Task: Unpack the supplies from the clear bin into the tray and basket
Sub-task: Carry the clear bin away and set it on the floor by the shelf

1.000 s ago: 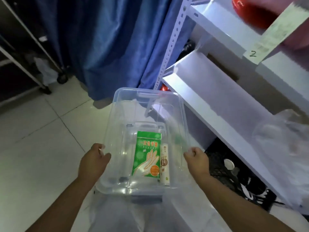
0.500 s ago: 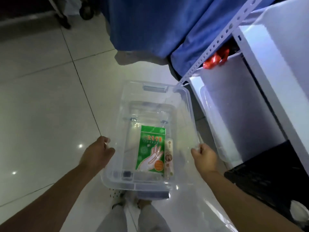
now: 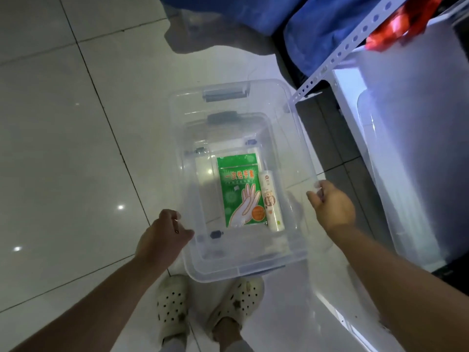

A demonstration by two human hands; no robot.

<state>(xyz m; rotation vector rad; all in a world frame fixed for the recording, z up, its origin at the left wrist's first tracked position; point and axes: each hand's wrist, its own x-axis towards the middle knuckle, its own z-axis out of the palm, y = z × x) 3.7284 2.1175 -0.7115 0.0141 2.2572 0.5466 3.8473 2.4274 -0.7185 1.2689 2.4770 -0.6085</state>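
Note:
I hold a clear plastic bin over the tiled floor, above my feet. My left hand grips its left rim near the front corner. On the right rim my right hand is closed. Inside, on the bottom, lies a green packet of disposable gloves with a hand drawn on it. A white roll lies flat along the packet's right edge. No tray or basket shows in this view.
A white shelf unit with a perforated metal upright stands at the right. A second clear container sits on its bottom shelf. A blue curtain hangs at the back. Something red lies at top right. Pale tiles stretch left.
My view has tipped downward, so the upper shelves have dropped out and my feet show. The bin has come lower, toward the floor, with both hands still on its rims.

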